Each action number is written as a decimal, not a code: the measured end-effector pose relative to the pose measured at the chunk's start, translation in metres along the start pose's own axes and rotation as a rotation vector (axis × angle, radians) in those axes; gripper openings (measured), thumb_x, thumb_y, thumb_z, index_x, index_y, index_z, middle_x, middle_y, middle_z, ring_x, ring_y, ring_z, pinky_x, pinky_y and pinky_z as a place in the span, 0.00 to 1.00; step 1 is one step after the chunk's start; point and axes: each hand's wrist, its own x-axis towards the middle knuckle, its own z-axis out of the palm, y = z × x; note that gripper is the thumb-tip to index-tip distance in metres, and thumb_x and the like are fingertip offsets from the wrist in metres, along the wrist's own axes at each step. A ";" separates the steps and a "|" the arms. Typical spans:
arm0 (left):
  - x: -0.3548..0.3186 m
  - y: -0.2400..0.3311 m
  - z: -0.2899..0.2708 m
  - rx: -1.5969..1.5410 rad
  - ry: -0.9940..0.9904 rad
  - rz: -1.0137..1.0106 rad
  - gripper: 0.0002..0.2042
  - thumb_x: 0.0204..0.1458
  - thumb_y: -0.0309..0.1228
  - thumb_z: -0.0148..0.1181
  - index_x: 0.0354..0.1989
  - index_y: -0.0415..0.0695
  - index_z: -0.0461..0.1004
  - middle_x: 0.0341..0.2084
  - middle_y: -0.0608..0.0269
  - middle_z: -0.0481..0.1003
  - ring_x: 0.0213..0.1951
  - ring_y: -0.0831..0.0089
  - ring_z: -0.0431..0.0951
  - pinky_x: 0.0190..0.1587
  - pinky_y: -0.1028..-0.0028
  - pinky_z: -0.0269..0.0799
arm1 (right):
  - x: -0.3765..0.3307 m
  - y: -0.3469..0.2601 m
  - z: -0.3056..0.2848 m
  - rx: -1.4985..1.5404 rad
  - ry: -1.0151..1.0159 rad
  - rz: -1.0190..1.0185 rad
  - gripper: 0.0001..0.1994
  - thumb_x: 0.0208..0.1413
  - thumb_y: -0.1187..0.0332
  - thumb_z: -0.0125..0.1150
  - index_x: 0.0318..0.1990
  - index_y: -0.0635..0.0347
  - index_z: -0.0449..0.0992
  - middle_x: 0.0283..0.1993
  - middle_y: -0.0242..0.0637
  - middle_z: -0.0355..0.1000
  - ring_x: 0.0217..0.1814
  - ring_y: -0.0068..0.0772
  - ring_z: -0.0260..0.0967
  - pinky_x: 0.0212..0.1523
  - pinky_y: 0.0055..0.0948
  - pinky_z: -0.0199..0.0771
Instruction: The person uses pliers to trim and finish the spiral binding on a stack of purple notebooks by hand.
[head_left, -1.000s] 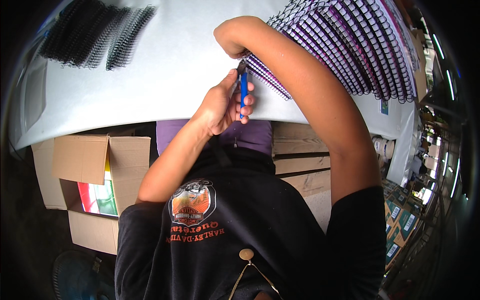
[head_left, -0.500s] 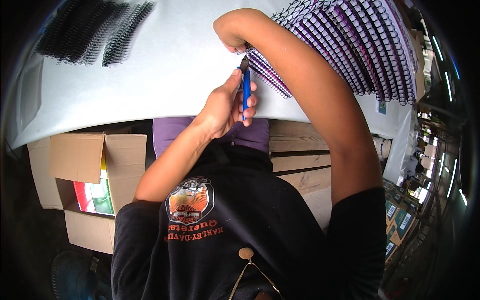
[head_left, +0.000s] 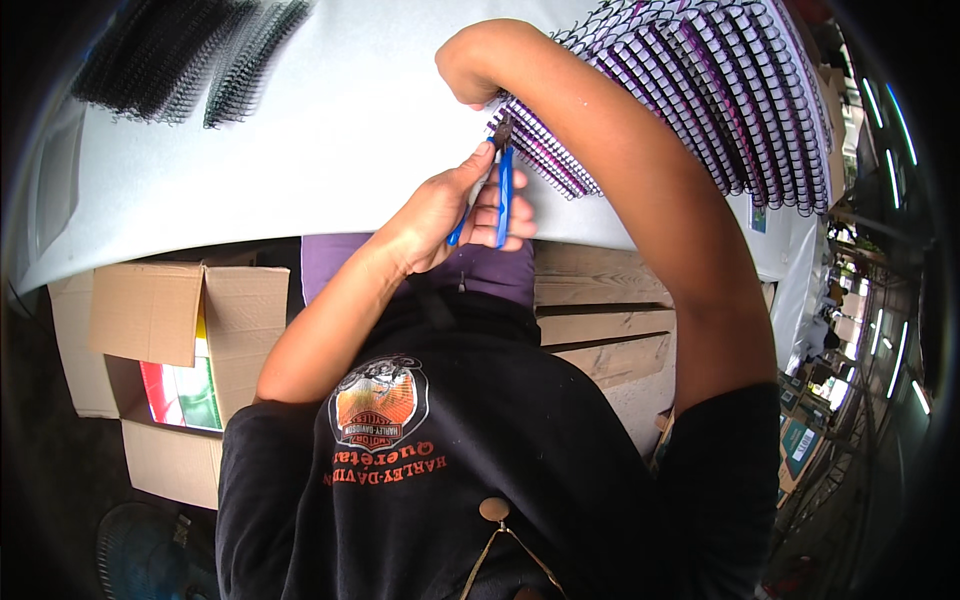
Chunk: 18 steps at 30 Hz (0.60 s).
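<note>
Blue-handled cutting pliers (head_left: pixel 505 205) are held in my left hand (head_left: pixel 440 205), closed around them, with the handles spread apart. Their dark jaws point up and touch or nearly touch the near-left end of a row of spiral-bound stacks (head_left: pixel 690 100), which have dark coils and purple and white edges. Over that same end, my right hand (head_left: pixel 468 70) bends down at the wrist. Most of its fingers are hidden behind the hand, so I cannot see what they grip, if anything.
Loose black wire coils (head_left: pixel 170 65) lie at the far left of the white-covered table (head_left: pixel 330 150). Below its edge stands an open cardboard box (head_left: pixel 150 310) with colourful packages inside. Wooden slats (head_left: pixel 600 325) are under the table, and more boxes (head_left: pixel 800 440) at the right.
The pliers' handles have opened apart, and the fingers of my left hand have loosened. Both hands have shifted slightly to the right along the coils.
</note>
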 end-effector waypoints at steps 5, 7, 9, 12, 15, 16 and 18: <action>0.008 0.006 0.003 -0.013 0.009 0.028 0.27 0.62 0.51 0.31 0.45 0.38 0.67 0.27 0.59 0.72 0.32 0.67 0.77 0.36 0.69 0.76 | -0.002 -0.002 -0.010 -0.170 -0.112 -0.007 0.06 0.39 0.74 0.61 0.28 0.59 0.80 0.32 0.44 0.75 0.34 0.38 0.73 0.34 0.38 0.70; 0.013 0.003 -0.011 -0.034 -0.117 0.059 0.26 0.61 0.51 0.31 0.43 0.39 0.67 0.25 0.61 0.70 0.24 0.72 0.73 0.29 0.72 0.74 | 0.012 0.003 -0.008 -0.168 -0.185 0.023 0.06 0.39 0.73 0.61 0.28 0.59 0.80 0.32 0.44 0.76 0.34 0.39 0.72 0.35 0.38 0.70; 0.008 0.001 -0.012 0.009 -0.075 0.050 0.26 0.61 0.52 0.31 0.41 0.39 0.67 0.24 0.62 0.69 0.22 0.73 0.70 0.26 0.73 0.73 | 0.020 0.006 -0.009 -0.162 -0.239 0.029 0.06 0.39 0.73 0.61 0.28 0.59 0.80 0.33 0.44 0.76 0.34 0.39 0.72 0.35 0.38 0.71; 0.002 0.000 -0.005 0.029 -0.037 0.037 0.27 0.61 0.52 0.31 0.43 0.38 0.67 0.25 0.61 0.70 0.24 0.72 0.72 0.28 0.73 0.74 | 0.029 0.008 -0.008 -0.154 -0.281 0.024 0.07 0.38 0.72 0.62 0.28 0.58 0.80 0.33 0.44 0.76 0.35 0.39 0.72 0.36 0.38 0.71; 0.006 0.002 0.001 -0.055 -0.039 0.041 0.27 0.62 0.51 0.30 0.48 0.37 0.66 0.27 0.60 0.72 0.28 0.70 0.75 0.33 0.71 0.76 | 0.035 0.010 -0.008 -0.141 -0.322 0.033 0.07 0.38 0.72 0.62 0.29 0.58 0.81 0.34 0.44 0.76 0.35 0.40 0.72 0.37 0.38 0.72; 0.006 0.004 0.000 -0.038 -0.048 0.048 0.27 0.62 0.51 0.30 0.47 0.38 0.66 0.26 0.60 0.71 0.27 0.70 0.75 0.32 0.72 0.75 | 0.037 0.010 -0.007 -0.132 -0.330 0.037 0.07 0.38 0.72 0.63 0.29 0.58 0.81 0.34 0.44 0.76 0.35 0.40 0.72 0.37 0.38 0.72; 0.006 0.006 -0.002 -0.005 -0.066 0.059 0.27 0.62 0.51 0.30 0.45 0.38 0.66 0.25 0.61 0.70 0.25 0.71 0.73 0.30 0.72 0.75 | 0.037 0.010 -0.008 -0.106 -0.295 0.034 0.08 0.38 0.71 0.63 0.29 0.58 0.81 0.35 0.45 0.76 0.36 0.40 0.72 0.38 0.38 0.72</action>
